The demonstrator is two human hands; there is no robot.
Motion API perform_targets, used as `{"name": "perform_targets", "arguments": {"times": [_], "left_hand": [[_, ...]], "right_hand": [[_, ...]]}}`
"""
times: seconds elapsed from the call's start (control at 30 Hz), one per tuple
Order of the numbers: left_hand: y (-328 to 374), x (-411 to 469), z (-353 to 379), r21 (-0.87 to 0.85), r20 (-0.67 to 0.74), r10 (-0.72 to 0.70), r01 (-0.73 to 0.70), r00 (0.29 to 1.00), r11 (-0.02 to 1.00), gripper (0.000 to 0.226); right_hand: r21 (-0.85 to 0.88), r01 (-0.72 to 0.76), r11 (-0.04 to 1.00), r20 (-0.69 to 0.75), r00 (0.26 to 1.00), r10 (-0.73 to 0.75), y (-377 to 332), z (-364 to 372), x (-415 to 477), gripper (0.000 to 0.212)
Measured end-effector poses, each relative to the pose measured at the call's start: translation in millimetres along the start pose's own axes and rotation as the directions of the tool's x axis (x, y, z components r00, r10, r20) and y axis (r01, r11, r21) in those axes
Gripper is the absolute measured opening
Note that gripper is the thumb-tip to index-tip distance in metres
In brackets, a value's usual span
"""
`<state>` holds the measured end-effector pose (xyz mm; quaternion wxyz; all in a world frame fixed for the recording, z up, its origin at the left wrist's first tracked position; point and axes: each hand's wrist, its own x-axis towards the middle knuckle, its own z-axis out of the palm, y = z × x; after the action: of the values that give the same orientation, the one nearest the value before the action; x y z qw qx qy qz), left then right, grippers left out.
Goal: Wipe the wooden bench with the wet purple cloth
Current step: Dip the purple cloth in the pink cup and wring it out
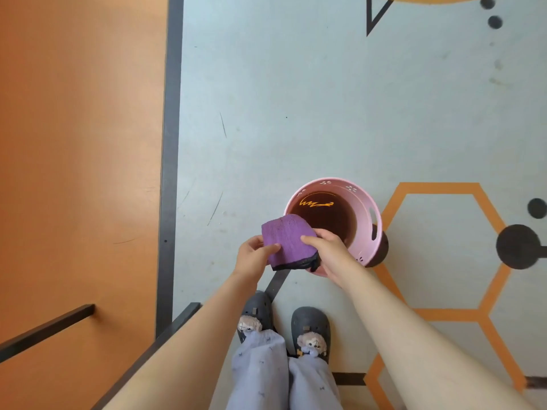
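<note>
Above the round pink bucket (373, 214), both hands, left hand (254, 255) and right hand (328, 250), pinched a fuzzy, folded purple cloth (284, 236) with dark edging.

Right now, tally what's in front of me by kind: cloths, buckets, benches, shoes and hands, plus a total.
Cloths: 1, the purple cloth, gripped by both hands
Buckets: 1, the pink bucket
Benches: 1, the wooden bench
Shoes: 2, left shoe and right shoe
Hands: 2, left hand and right hand
Total: 7
</note>
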<state>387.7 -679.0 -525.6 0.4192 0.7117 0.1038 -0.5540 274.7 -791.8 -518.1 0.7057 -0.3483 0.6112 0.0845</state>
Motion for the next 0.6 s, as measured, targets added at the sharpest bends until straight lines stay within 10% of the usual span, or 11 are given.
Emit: {"name": "perform_targets", "arguments": {"times": [0.3, 0.6], "left_hand": [[58, -135, 17, -0.081, 0.057, 0.156, -0.151, 0.986, 0.985, 0.015], [123, -315, 11, 0.062, -0.006, 0.436, -0.435, 0.900, 0.899, 0.036]], "right_hand": [[0.145, 0.151, 0.978, 0.000, 0.988, -0.153, -46, -38, -127, 0.013], [-0.187, 0.555, 0.811, 0.052, 0.830, -0.556, -82, -67, -319, 0.024]]}}
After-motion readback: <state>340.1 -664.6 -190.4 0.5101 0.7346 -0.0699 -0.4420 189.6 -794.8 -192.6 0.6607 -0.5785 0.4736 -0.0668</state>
